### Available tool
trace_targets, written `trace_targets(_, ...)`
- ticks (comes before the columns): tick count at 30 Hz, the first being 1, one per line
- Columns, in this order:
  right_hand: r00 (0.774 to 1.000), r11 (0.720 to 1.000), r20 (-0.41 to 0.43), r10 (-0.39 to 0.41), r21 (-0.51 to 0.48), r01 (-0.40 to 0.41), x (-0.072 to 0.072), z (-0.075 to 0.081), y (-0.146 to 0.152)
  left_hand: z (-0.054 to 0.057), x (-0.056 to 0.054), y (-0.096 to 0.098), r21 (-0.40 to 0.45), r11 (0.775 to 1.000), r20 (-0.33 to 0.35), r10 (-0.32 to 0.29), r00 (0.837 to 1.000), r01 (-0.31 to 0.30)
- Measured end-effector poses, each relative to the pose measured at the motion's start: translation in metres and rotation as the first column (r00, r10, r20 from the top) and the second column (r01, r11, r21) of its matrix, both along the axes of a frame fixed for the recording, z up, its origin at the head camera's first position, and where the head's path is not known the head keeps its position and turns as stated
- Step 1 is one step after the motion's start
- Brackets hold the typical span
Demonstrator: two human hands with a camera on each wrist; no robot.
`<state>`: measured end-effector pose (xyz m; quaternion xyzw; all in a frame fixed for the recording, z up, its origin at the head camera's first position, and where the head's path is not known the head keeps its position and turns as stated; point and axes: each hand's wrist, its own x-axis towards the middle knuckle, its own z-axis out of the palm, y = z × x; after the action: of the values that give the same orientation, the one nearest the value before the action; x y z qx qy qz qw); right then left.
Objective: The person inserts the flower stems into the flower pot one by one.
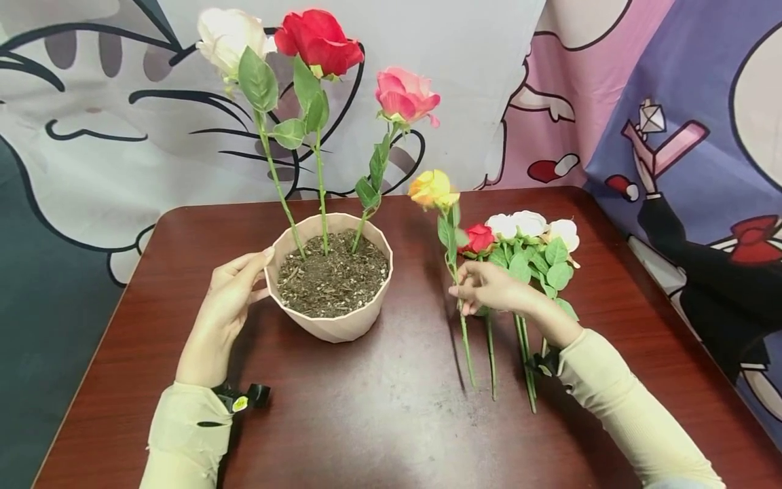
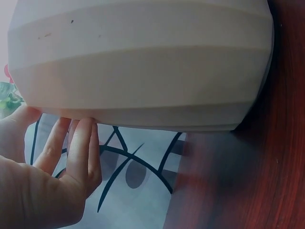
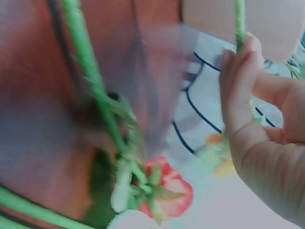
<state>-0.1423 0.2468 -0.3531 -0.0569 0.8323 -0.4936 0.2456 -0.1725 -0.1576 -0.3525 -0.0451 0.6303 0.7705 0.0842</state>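
My right hand (image 1: pixel 489 285) pinches the green stem of a yellow rose (image 1: pixel 432 189) between thumb and fingers. The rose is upright, its bloom at the top and its bare stem end pointing down. At the left, my left hand (image 1: pixel 229 305) holds a pale faceted flower pot (image 1: pixel 332 329) by its side. The left wrist view shows the fingertips (image 2: pixel 85 125) against the pot's outer wall, with the thumb near the rim. Soil (image 1: pixel 324 285) fills the pot, and a white rose (image 1: pixel 232 44), a red rose (image 1: pixel 319 42) and a pink rose (image 1: pixel 406 96) stand in it.
Beside and beyond the right hand, another red rose (image 1: pixel 478 238) and several white roses (image 1: pixel 528 224) lie on the brown table (image 1: pixel 366 421), stems toward the front. A cartoon-printed cloth (image 1: pixel 464 88) hangs behind the table.
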Motion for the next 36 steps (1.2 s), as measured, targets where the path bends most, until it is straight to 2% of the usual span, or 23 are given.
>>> trace_targets(3, 0.994, 0.997, -0.083, -0.065, -0.05, 0.061, -0.005, 0.012, 0.0, 0.001, 0.0, -0.001, -0.01, 1.0, 0.005, -0.003, 1.0, 0.003)
trace_targets(6, 0.984, 0.985, -0.124, -0.131, -0.132, 0.114, -0.011, 0.022, 0.001, 0.002, 0.0, -0.002, -0.022, 1.0, 0.014, -0.008, 1.0, 0.009)
trace_targets(12, 0.959, 0.929, -0.181, -0.216, -0.339, 0.145, -0.02, 0.043, 0.004, 0.001, 0.001, -0.002, -0.023, 1.0, 0.026, -0.009, 1.0, 0.01)
trace_targets(17, 0.925, 0.863, -0.278, -0.258, -0.497, 0.091, -0.026, 0.06, 0.004, 0.001, 0.0, -0.002, -0.017, 1.0, 0.018, -0.008, 1.0, 0.008)
trace_targets(21, 0.903, 0.819, -0.344, -0.257, -0.574, 0.014, -0.027, 0.073, 0.005, 0.001, 0.0, -0.002, -0.005, 1.0, 0.016, -0.008, 1.0, 0.008)
trace_targets(27, 0.879, 0.781, -0.417, -0.23, -0.618, -0.088, -0.027, 0.094, 0.001, 0.002, 0.001, -0.001, -0.022, 1.0, 0.02, -0.006, 1.0, 0.006)
trace_targets(30, 0.87, 0.78, -0.439, -0.227, -0.616, -0.108, -0.027, 0.103, -0.005, 0.002, 0.001, -0.001, -0.031, 1.0, 0.016, -0.002, 1.0, 0.003)
trace_targets(33, 0.851, 0.806, -0.472, -0.231, -0.583, -0.105, -0.028, 0.111, -0.013, 0.001, 0.002, -0.001, -0.026, 1.0, 0.012, -0.001, 1.0, 0.001)
trace_targets(36, 0.822, 0.841, -0.522, -0.227, -0.531, -0.105, -0.03, 0.117, -0.023, 0.001, 0.002, -0.001, -0.026, 1.0, 0.011, 0.005, 1.0, -0.004)
